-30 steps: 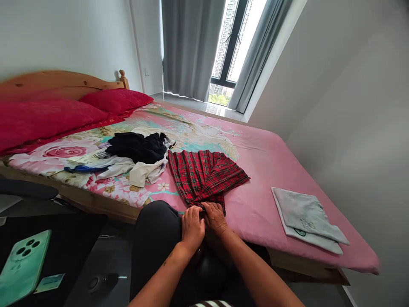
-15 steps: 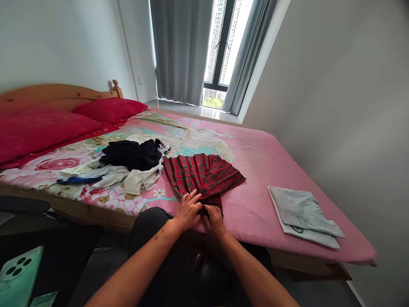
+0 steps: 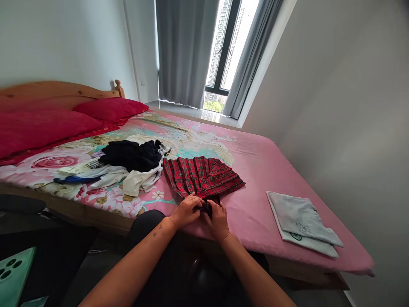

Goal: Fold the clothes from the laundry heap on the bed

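A red plaid pleated skirt (image 3: 204, 175) lies on the bed near its front edge, its pleats fanned away from me and its right part folded across. At the near end, my left hand (image 3: 188, 208) has its fingers curled on the dark gathered waist of the skirt. My right hand (image 3: 218, 217) grips the same bunched part from the other side, thumb and fingers closed on it. Between the two hands the cloth is rolled or bunched; its exact fold is partly hidden by my fingers.
Left of the skirt is a loose heap of clothes (image 3: 131, 155), black on top of white. Two folded light grey shirts (image 3: 297, 217) lie at right on the pink bed sheet (image 3: 249, 209). Red pillows (image 3: 47, 130) rest by the headboard. A green phone (image 3: 15, 273) is at lower left.
My hands have drawn closer and closed on the skirt's near end; the flap that hung toward me is now gathered up between them. The view has shifted slightly.
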The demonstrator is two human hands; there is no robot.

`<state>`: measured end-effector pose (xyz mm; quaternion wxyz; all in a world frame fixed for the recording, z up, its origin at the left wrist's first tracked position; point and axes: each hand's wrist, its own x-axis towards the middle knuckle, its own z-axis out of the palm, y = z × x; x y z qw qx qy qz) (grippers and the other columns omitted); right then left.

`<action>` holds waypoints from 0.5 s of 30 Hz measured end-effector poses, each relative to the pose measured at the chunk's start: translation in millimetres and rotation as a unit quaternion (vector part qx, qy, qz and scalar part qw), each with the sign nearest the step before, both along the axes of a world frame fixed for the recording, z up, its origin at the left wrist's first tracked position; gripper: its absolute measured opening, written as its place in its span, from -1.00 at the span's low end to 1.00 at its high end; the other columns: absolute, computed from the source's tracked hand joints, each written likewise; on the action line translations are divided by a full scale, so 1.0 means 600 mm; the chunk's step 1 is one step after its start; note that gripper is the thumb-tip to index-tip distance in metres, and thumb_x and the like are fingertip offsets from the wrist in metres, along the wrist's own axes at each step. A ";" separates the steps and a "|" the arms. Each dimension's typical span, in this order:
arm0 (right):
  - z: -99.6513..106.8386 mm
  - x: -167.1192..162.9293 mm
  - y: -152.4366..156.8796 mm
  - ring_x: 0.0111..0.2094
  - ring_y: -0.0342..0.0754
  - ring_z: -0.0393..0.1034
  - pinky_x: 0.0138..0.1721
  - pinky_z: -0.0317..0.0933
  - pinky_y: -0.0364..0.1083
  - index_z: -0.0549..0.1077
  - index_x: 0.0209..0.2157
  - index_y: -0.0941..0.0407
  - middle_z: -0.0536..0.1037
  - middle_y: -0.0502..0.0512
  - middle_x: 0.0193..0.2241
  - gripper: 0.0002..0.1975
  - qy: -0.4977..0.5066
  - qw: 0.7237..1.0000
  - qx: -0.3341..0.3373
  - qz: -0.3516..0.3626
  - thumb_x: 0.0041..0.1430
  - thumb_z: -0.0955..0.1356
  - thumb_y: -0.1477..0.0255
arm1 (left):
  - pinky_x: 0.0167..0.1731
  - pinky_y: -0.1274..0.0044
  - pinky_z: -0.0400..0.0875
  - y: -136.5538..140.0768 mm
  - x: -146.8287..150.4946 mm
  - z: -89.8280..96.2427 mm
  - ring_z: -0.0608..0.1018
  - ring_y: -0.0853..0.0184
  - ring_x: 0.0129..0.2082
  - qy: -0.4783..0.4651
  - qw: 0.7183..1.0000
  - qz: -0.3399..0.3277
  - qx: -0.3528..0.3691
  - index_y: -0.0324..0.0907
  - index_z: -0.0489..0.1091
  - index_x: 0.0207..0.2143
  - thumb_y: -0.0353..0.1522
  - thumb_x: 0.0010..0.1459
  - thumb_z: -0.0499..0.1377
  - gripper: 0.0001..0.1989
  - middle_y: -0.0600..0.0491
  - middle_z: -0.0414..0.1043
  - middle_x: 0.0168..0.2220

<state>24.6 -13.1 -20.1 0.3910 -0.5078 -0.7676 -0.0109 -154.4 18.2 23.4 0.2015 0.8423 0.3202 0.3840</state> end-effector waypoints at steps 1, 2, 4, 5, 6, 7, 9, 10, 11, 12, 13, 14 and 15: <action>0.009 -0.001 -0.001 -0.04 0.01 0.35 0.17 -0.13 0.15 0.28 0.03 0.14 0.48 0.18 -0.06 -0.63 -0.002 1.000 -0.013 -0.009 0.20 0.25 0.37 | 0.20 0.22 0.07 -0.001 0.000 0.004 0.50 0.30 -0.09 -0.014 1.000 0.002 -0.007 -0.13 0.32 -0.36 -0.55 -0.11 0.06 -0.76 0.03 0.50 -0.18; 0.017 -0.001 -0.003 -0.03 0.01 0.34 0.17 -0.15 0.17 0.28 0.04 0.14 0.48 0.17 -0.06 -0.64 -0.007 1.000 -0.024 -0.013 0.20 0.25 0.37 | 0.20 0.22 0.07 -0.002 0.000 0.009 0.50 0.30 -0.09 -0.028 1.000 0.003 -0.013 -0.12 0.31 -0.36 -0.55 -0.12 0.06 -0.76 0.04 0.50 -0.18; 0.034 -0.004 -0.007 -0.01 0.02 0.32 0.18 -0.18 0.20 0.30 0.03 0.11 0.47 0.15 -0.05 -0.66 -0.019 0.999 -0.039 -0.016 0.22 0.24 0.38 | 0.19 0.21 0.08 -0.004 0.001 0.022 0.51 0.30 -0.11 -0.053 0.998 0.007 -0.021 -0.13 0.32 -0.38 -0.56 -0.12 0.06 -0.77 0.04 0.51 -0.20; 0.042 -0.005 -0.009 0.00 0.03 0.32 0.17 -0.18 0.20 0.30 0.04 0.10 0.47 0.15 -0.05 -0.66 -0.022 0.999 -0.040 -0.019 0.22 0.23 0.39 | 0.19 0.21 0.09 -0.005 0.002 0.030 0.51 0.30 -0.12 -0.062 0.998 0.007 -0.021 -0.13 0.32 -0.38 -0.55 -0.11 0.06 -0.78 0.04 0.51 -0.20; 0.052 -0.006 -0.011 0.00 0.03 0.31 0.17 -0.17 0.21 0.30 0.04 0.10 0.47 0.16 -0.04 -0.66 -0.023 0.999 -0.037 -0.024 0.23 0.23 0.39 | 0.19 0.21 0.09 -0.006 0.003 0.040 0.52 0.31 -0.12 -0.068 0.997 0.005 -0.018 -0.13 0.33 -0.39 -0.55 -0.10 0.06 -0.79 0.03 0.52 -0.21; 0.061 -0.007 -0.013 0.01 0.04 0.31 0.17 -0.17 0.21 0.30 0.05 0.11 0.47 0.17 -0.04 -0.65 -0.020 0.999 -0.030 -0.031 0.23 0.23 0.39 | 0.19 0.22 0.09 -0.006 0.004 0.052 0.52 0.31 -0.13 -0.071 0.997 0.001 -0.014 -0.14 0.33 -0.39 -0.54 -0.08 0.07 -0.81 0.03 0.52 -0.21; 0.085 -0.008 -0.014 0.01 0.04 0.32 0.17 -0.16 0.23 0.29 0.05 0.13 0.47 0.20 -0.04 -0.65 -0.009 0.999 -0.010 -0.044 0.23 0.22 0.40 | 0.20 0.22 0.06 -0.006 0.007 0.081 0.53 0.32 -0.14 -0.071 0.997 -0.012 -0.001 -0.14 0.34 -0.37 -0.53 -0.05 0.08 -0.82 0.04 0.52 -0.21; 0.099 -0.008 -0.014 0.00 0.04 0.33 0.17 -0.15 0.24 0.29 0.05 0.14 0.47 0.21 -0.04 -0.65 -0.003 0.999 0.001 -0.048 0.23 0.21 0.41 | 0.21 0.23 0.04 -0.005 0.009 0.098 0.53 0.32 -0.15 -0.068 0.997 -0.017 0.007 -0.14 0.35 -0.37 -0.52 -0.03 0.08 -0.83 0.04 0.52 -0.21; 0.114 -0.007 -0.014 -0.01 0.04 0.33 0.17 -0.14 0.24 0.29 0.04 0.15 0.47 0.21 -0.05 -0.65 0.003 0.999 0.013 -0.049 0.23 0.21 0.41 | 0.21 0.23 0.02 -0.004 0.011 0.116 0.53 0.33 -0.16 -0.066 0.997 -0.021 0.017 -0.14 0.35 -0.37 -0.51 -0.02 0.09 -0.84 0.05 0.53 -0.22; 0.130 -0.005 -0.013 -0.02 0.04 0.35 0.16 -0.09 0.23 0.29 0.03 0.16 0.48 0.21 -0.06 -0.66 0.010 0.998 0.025 -0.048 0.24 0.20 0.40 | 0.21 0.24 0.01 -0.003 0.013 0.135 0.54 0.34 -0.17 -0.066 0.997 -0.023 0.027 -0.14 0.36 -0.37 -0.50 -0.01 0.10 -0.86 0.06 0.53 -0.23; 0.148 -0.001 -0.013 -0.03 0.04 0.36 0.13 -0.01 0.19 0.30 0.02 0.17 0.48 0.22 -0.07 -0.66 0.017 0.998 0.036 -0.044 0.24 0.20 0.40 | 0.21 0.25 0.02 -0.003 0.016 0.155 0.54 0.34 -0.18 -0.066 0.997 -0.025 0.037 -0.14 0.36 -0.37 -0.49 0.00 0.11 -0.88 0.07 0.53 -0.23; 0.167 0.003 -0.014 -0.04 0.04 0.36 0.09 0.08 0.14 0.30 0.02 0.18 0.48 0.22 -0.08 -0.66 0.024 0.998 0.044 -0.037 0.24 0.20 0.39 | 0.21 0.26 0.02 -0.003 0.020 0.176 0.54 0.34 -0.19 -0.066 0.996 -0.027 0.047 -0.14 0.36 -0.36 -0.47 0.01 0.12 -0.89 0.07 0.53 -0.25; 0.186 0.009 -0.015 -0.05 0.04 0.37 0.04 0.16 0.09 0.29 0.03 0.18 0.48 0.23 -0.07 -0.65 0.030 0.998 0.052 -0.030 0.24 0.21 0.37 | 0.21 0.26 0.03 -0.004 0.023 0.196 0.55 0.34 -0.20 -0.066 0.996 -0.031 0.055 -0.14 0.37 -0.36 -0.47 0.01 0.12 -0.89 0.08 0.53 -0.26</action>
